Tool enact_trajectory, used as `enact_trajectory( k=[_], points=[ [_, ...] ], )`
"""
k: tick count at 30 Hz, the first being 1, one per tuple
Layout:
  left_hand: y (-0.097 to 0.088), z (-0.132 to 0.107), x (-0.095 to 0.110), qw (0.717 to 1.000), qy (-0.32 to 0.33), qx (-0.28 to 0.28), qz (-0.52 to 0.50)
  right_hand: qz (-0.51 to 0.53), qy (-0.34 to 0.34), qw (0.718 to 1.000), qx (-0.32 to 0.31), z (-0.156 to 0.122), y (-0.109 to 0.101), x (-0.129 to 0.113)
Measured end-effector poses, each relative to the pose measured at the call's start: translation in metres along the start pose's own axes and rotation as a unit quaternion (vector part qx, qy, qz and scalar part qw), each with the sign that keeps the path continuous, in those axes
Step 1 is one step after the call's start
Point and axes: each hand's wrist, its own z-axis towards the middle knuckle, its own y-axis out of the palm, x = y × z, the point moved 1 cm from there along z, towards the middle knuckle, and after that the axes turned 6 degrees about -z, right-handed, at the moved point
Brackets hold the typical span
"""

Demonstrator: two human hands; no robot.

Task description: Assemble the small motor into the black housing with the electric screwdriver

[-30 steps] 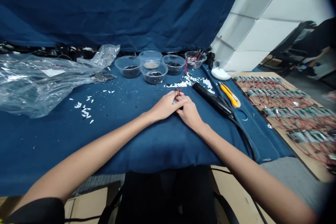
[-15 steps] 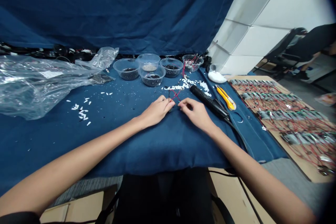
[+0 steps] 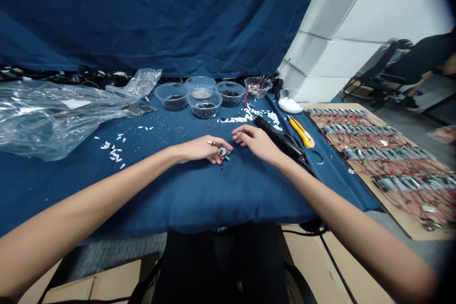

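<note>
Left hand (image 3: pixel 202 150) pinches small wired part (image 3: pixel 223 153); right hand (image 3: pixel 257 142) curls loosely nearby

bag (image 3: pixel 46 123) left of bowls (image 3: pixel 193 108) – corded tool (image 3: pixel 280 138) right – knife (image 3: pixel 302 133) between tool and board (image 3: pixel 406 218), wired parts (image 3: pixel 402 153) on board

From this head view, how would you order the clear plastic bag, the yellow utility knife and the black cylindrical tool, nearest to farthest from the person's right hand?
1. Black cylindrical tool: just to the right of the right hand.
2. Yellow utility knife: farther right, on the other side of the tool.
3. Clear plastic bag: far off to the left.
</note>
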Motion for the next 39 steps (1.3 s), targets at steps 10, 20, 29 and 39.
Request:
enact_trajectory(
  k=[10, 20, 29, 39],
  points=[
    [0.017, -0.017, -0.015, 0.978, 0.062, 0.064, -0.186, 0.083, 0.008, 0.996, 0.007, -0.023, 0.020, 0.007],
    [0.018, -0.023, -0.013, 0.979, 0.083, 0.127, -0.137, 0.209, -0.018, 0.978, -0.003, -0.027, 0.024, 0.000],
    [0.016, -0.034, 0.004, 0.997, 0.057, 0.055, -0.019, 0.323, 0.019, 0.946, 0.033, -0.029, 0.035, 0.004],
    [0.048, -0.018, -0.031, 0.947, 0.100, 0.143, -0.269, 0.447, 0.079, 0.890, 0.040, -0.030, 0.039, 0.001]
  ],
)
